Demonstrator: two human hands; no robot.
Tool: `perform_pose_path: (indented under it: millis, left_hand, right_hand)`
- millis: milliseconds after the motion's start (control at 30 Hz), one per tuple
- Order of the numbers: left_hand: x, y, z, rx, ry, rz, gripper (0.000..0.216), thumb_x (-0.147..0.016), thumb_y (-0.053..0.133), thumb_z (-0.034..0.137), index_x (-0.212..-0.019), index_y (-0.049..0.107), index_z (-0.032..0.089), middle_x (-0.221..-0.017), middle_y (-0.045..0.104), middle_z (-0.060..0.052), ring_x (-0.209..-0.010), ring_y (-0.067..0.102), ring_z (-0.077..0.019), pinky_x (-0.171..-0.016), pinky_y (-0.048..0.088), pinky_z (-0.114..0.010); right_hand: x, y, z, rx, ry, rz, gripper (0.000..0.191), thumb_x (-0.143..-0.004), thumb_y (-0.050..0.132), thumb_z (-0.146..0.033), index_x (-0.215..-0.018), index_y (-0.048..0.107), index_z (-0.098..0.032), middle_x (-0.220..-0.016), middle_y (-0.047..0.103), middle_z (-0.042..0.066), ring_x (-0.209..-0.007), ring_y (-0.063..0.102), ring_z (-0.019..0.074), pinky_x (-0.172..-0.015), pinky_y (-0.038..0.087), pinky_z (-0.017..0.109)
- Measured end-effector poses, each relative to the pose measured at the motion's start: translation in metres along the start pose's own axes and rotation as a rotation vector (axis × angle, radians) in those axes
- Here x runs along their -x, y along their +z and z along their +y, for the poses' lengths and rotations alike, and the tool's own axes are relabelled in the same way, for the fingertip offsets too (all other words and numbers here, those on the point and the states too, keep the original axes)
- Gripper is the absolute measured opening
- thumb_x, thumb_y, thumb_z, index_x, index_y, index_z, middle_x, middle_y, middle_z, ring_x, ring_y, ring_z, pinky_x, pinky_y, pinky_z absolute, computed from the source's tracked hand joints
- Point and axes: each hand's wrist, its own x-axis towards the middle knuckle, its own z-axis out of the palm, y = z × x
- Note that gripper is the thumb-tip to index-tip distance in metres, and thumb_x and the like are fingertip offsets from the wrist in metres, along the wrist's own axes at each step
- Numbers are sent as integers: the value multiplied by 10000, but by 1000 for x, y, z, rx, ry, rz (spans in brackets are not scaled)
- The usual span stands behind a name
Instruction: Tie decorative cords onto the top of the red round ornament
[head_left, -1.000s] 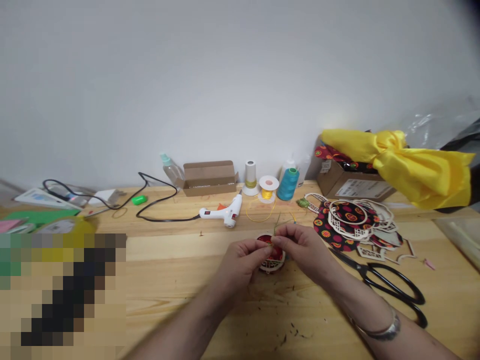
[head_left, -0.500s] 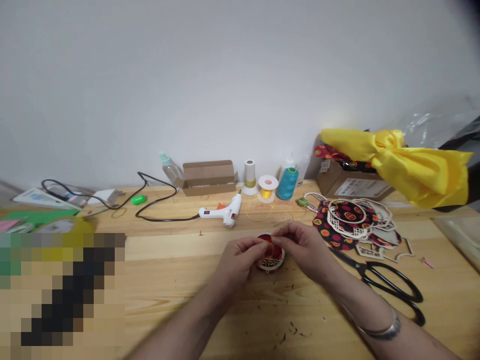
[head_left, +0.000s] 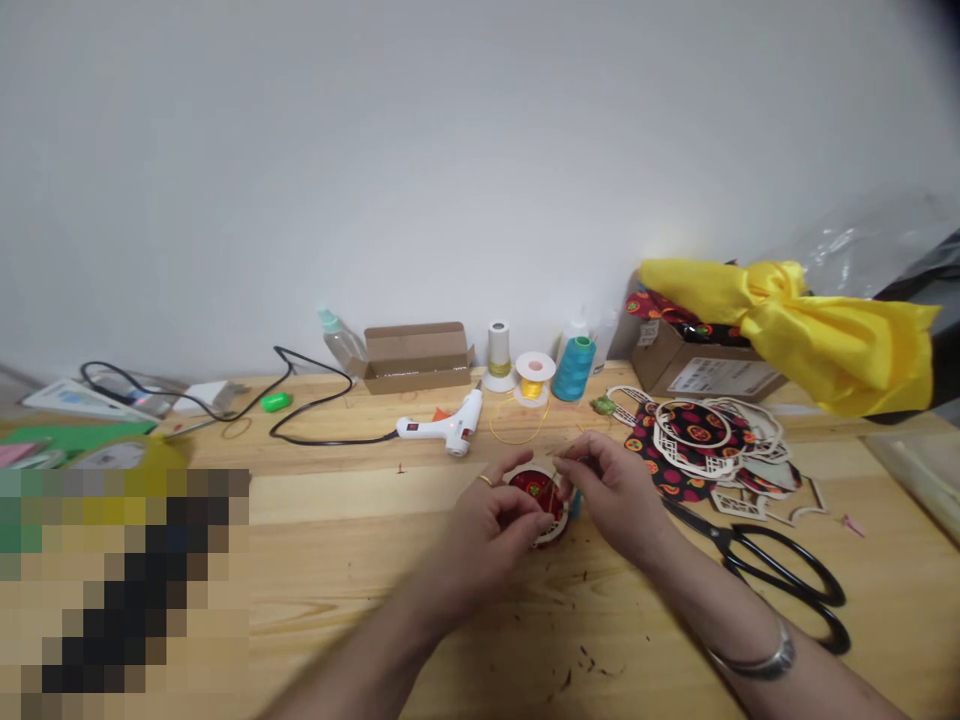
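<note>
A small round ornament [head_left: 538, 492], red fabric in a pale wooden fretwork frame, is held just above the wooden table [head_left: 337, 560]. My left hand [head_left: 495, 525] grips its left and lower edge with curled fingers; a ring shows on one finger. My right hand [head_left: 611, 490] pinches a thin thread at the ornament's upper right edge. Both hands touch the ornament, and part of its frame is hidden behind the fingers.
Black scissors [head_left: 780, 575] lie to the right. Behind them sits a pile of fretwork frames and patterned fabric discs [head_left: 701, 440]. A white glue gun [head_left: 450, 428], thread spools [head_left: 576, 368], cardboard boxes [head_left: 416, 355] and yellow cloth [head_left: 817, 335] line the back. A blurred patch covers the lower left.
My left hand has slid down and round the ornament's lower edge, showing more of the red face. My right hand has moved slightly right along the top edge.
</note>
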Motion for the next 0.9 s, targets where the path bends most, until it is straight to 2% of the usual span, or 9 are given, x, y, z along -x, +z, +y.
perform_pose_path:
  millis: [200, 367, 433, 500, 567, 633, 700, 800, 900]
  left_hand:
    - [2, 8, -4, -77, 87, -62, 129, -757, 559, 200, -675, 659, 188, -1238, 496, -60, -1164, 417, -216, -936, 337, -321]
    - [1, 9, -4, -24, 94, -100, 137, -776, 512, 164, -703, 628, 170, -867, 615, -54, -819, 572, -163, -747, 438, -282]
    - [1, 7, -5, -65, 84, 2, 142, -749, 524, 143, -622, 583, 164, -833, 599, -55, -806, 566, -170, -745, 435, -292]
    - [2, 4, -6, -106, 125, 220, 123, -711, 542, 108, -603, 553, 164, -974, 565, -71, -954, 526, -198, -867, 381, -327]
    - [3, 2, -6, -50, 192, 452, 78, -706, 545, 101, -674, 546, 173, -1154, 483, -75, -1121, 428, -218, -978, 285, -357]
    - [2, 3, -5, 123, 230, 539, 103, -720, 536, 110, -787, 535, 188, -1251, 412, -69, -1188, 371, -213, -1007, 256, -361]
    - [1, 6, -4, 357, 180, 438, 212, -722, 529, 115, -915, 513, 201, -1265, 410, -76, -1166, 409, -204, -980, 305, -356]
    - [-1, 11, -3, 648, -65, 97, 426, -696, 524, 101, -1103, 432, 187, -1077, 569, -97, -976, 557, -199, -848, 414, -350]
    - [-3, 12, -2, 664, -225, -21, 473, -662, 524, 74, -1124, 444, 139, -882, 637, -69, -830, 593, -178, -746, 433, -298]
  right_hand:
    - [-1, 3, -7, -386, 288, -92, 172, -712, 577, -298, -715, 440, -195, -488, 612, -25, -353, 461, 91, -378, 320, 206]
    - [0, 2, -6, -567, 325, -191, 201, -711, 600, -308, -711, 452, -172, -395, 507, -61, -335, 375, 54, -364, 217, 175]
    - [0, 2, -5, -582, 308, -197, 204, -696, 621, -291, -692, 463, -163, -379, 445, -83, -342, 342, 41, -371, 206, 173]
    - [0, 3, -5, -561, 286, -184, 204, -682, 635, -284, -680, 474, -159, -392, 424, -89, -349, 323, 34, -373, 203, 175]
    - [1, 4, -6, -515, 267, -179, 204, -672, 640, -285, -670, 477, -161, -407, 425, -86, -358, 329, 37, -378, 214, 179]
    - [2, 6, -7, -449, 236, -177, 197, -669, 633, -285, -656, 477, -166, -419, 427, -83, -369, 339, 45, -383, 235, 185]
    - [4, 8, -6, -378, 191, -177, 169, -679, 613, -275, -651, 483, -171, -445, 442, -73, -387, 364, 56, -390, 267, 192]
    - [8, 10, -4, -258, 105, -174, 90, -712, 565, -229, -672, 506, -175, -559, 532, -30, -484, 467, 90, -449, 360, 212]
    - [9, 10, 0, -139, 14, -173, 36, -736, 535, -183, -701, 536, -176, -686, 591, 7, -609, 536, 120, -546, 423, 236]
